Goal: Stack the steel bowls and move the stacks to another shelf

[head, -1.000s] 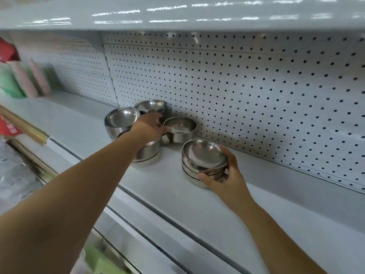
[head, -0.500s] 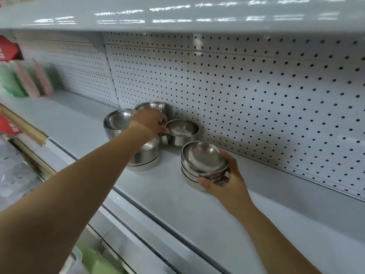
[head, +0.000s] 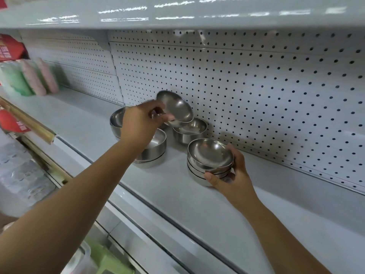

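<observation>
Here left hand [head: 138, 123] pinches tilted bowl's [head: 175, 108] near rim.

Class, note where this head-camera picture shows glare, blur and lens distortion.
Head view: streaky glare on the upper shelf; blur on the green and pink packs at far left; wide-angle bending of the pegboard rows; the bowl stack is sharp.

Mid-frame, the bowls cluster on the shelf [head: 177, 196] in front of the pegboard [head: 256, 86]. The left hand [head: 140, 123] holds a tilted bowl [head: 175, 108] above a single bowl [head: 191, 133]. Under that hand sits the left stack [head: 156, 151], with another bowl [head: 115, 120] further left. The right hand [head: 235, 175] grips the right stack [head: 209, 157], right of centre. Packages [head: 29, 78] stand at the upper left of the frame
</observation>
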Demonstrator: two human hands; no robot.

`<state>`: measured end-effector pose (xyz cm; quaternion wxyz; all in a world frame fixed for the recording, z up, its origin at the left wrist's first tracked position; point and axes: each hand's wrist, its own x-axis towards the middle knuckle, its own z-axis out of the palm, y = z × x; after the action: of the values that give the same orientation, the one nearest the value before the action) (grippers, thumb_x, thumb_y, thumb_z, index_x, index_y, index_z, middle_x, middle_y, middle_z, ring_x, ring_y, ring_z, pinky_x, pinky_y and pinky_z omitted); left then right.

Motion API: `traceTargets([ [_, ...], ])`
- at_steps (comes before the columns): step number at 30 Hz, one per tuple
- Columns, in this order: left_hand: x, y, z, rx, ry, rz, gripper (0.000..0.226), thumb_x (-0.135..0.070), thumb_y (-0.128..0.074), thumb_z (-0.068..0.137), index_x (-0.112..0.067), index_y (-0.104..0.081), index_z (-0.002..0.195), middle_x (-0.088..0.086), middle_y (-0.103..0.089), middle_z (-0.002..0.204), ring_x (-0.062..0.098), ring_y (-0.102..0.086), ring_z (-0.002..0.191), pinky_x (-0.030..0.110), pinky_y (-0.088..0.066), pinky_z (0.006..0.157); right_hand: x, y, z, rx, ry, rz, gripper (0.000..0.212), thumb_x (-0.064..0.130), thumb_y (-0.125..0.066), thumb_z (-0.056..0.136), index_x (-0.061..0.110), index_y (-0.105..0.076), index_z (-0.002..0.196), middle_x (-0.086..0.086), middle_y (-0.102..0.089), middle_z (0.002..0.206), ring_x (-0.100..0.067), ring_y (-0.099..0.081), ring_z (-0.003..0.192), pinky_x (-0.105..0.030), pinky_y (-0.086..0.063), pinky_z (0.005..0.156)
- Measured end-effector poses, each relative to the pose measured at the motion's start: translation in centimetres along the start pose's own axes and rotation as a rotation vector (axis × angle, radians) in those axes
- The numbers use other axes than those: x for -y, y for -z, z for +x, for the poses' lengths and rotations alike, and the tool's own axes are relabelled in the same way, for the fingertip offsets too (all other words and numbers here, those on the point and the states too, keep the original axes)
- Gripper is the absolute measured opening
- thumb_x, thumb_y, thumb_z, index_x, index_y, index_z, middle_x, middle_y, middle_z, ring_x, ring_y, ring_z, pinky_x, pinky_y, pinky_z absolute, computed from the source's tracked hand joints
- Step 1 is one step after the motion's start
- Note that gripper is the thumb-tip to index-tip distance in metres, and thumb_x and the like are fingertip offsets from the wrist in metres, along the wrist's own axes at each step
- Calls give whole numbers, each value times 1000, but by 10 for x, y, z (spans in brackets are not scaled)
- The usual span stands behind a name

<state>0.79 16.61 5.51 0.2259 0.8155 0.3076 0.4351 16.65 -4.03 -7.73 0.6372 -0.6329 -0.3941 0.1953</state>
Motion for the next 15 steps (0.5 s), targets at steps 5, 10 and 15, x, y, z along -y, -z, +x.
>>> traceTargets([
  [5, -24, -11, -32, 83, 183, -447, 16, -21, -84, 80, -21, -75, 93, -13, -78, 84, 2, -74, 83, 13, -53, 78, 2, -1, -2, -13, 30, -14, 110, 54, -94, 61, 47, -32, 151, 43, -51, 131, 1, -55, 132, -44, -48, 114],
  [10, -35, -31, -62, 215, 189, -599, 11, -16, -80, 84, -21, -72, 89, -11, -78, 81, 3, -74, 80, 13, -53, 75, 6, -1, -4, -37, 71, -41, 107, 28, -91, 69, 28, -28, 156, 50, -42, 131, 15, -47, 131, -28, -49, 110],
  [15, -25, -44, -80, 259, 209, -508, 17, -27, -83, 81, -20, -73, 92, -2, -79, 89, 12, -76, 88, 30, -60, 86, 4, 1, -7, -71, 72, -36, 110, 26, -93, 71, 34, -24, 157, 21, -35, 157, 1, -40, 144, -31, -47, 114],
])
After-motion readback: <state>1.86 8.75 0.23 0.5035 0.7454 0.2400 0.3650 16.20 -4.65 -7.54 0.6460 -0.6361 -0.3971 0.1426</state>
